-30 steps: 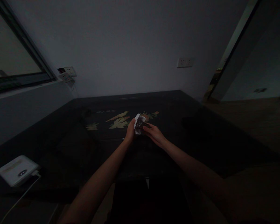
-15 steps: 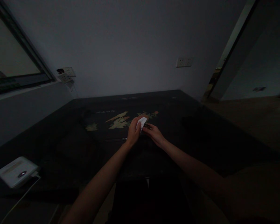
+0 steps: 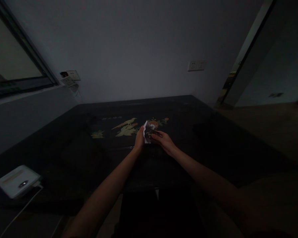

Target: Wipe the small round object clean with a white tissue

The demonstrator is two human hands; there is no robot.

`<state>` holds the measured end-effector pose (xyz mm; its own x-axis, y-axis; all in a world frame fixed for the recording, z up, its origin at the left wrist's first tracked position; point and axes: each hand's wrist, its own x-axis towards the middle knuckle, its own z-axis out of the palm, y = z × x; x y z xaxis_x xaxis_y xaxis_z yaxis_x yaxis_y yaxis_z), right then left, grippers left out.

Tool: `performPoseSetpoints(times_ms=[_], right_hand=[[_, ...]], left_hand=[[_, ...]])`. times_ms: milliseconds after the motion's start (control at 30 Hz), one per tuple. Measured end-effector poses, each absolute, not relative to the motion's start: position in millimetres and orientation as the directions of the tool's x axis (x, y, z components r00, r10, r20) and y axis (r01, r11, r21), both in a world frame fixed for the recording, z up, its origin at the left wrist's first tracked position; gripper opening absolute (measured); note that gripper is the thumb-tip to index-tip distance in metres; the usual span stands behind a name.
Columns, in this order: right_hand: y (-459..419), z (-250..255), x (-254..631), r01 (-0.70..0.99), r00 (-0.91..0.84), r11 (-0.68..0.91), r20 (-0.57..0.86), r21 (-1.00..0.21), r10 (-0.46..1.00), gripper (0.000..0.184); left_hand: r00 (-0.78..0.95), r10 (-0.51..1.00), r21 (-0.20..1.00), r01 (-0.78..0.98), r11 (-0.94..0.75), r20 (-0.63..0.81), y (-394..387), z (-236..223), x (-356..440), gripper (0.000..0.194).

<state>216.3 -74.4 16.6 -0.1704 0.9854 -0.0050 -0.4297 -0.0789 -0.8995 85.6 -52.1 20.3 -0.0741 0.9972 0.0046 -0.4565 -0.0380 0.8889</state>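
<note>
Over the middle of the dark table [image 3: 129,172], both hands meet at one small item. My left hand [image 3: 139,139] is closed around a crumpled white tissue [image 3: 146,128], its edge standing up past the fingers. A dark, glossy object [image 3: 149,134] with bright glints lies against the tissue's right side; its kind is too dim to make out. From the right, my right hand [image 3: 165,142] pinches this object between thumb and fingers. Part of the object is hidden by those fingers and by the tissue.
At the left of the table stands a white box-like device [image 3: 19,181] with a cable [image 3: 22,211] running off the near edge. Bird and flower pictures [image 3: 126,129] decorate the tabletop. Wall sockets [image 3: 196,65] are behind, and a window [image 3: 12,49] is at the left.
My left hand folded the tissue over the dark object half a second ago, then swung back left, exposing the object again. My right hand has stayed nearly in place.
</note>
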Motion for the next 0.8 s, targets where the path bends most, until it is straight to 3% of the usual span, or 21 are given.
performPoseSetpoints(times_ms=[200, 367, 500, 633, 800], right_hand=[[-76, 19, 217, -0.448, -0.213, -0.081, 0.018, -0.890, 0.977, 0.043], [-74, 17, 216, -0.439, -0.211, -0.084, 0.012, -0.894, 0.977, 0.044], [-74, 17, 216, -0.444, -0.203, -0.080, 0.013, -0.893, 0.979, 0.045], [-75, 17, 215, -0.429, -0.172, -0.075, 0.001, -0.900, 0.985, 0.044], [-74, 15, 215, -0.407, -0.149, -0.069, -0.008, -0.911, 0.989, 0.046]], left_hand=[[0.053, 0.990, 0.806, -0.576, 0.139, -0.133, -50, 23, 89, 0.036], [0.040, 0.987, 0.803, -0.577, 0.151, -0.157, -50, 23, 89, 0.036], [-0.025, 0.998, 0.863, -0.504, 0.043, -0.065, -51, 20, 86, 0.038], [-0.138, 0.983, 0.929, -0.332, -0.165, 0.125, -55, 24, 83, 0.026], [-0.135, 0.942, 0.932, -0.158, -0.326, 0.307, -67, 31, 86, 0.019]])
